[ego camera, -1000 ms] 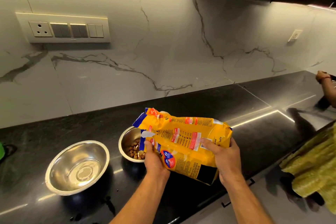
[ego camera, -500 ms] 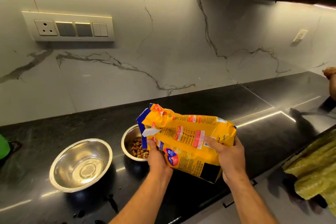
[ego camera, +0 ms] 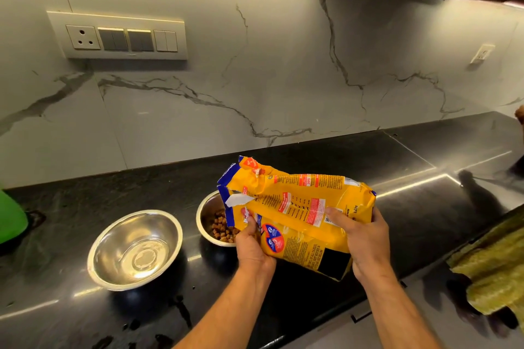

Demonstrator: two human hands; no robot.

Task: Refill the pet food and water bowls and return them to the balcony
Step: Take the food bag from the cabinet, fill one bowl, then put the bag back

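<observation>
A green object is showing at the far left edge of the black counter. Next, an empty steel bowl is sitting on the counter. Just right of it, a second bowl is holding brown kibble. The left hand is gripping the yellow food bag near its torn mouth, fingers curled around it. The bag is lying tilted over that bowl. The right hand is clasping the bag's lower end, fingers spread across it.
</observation>
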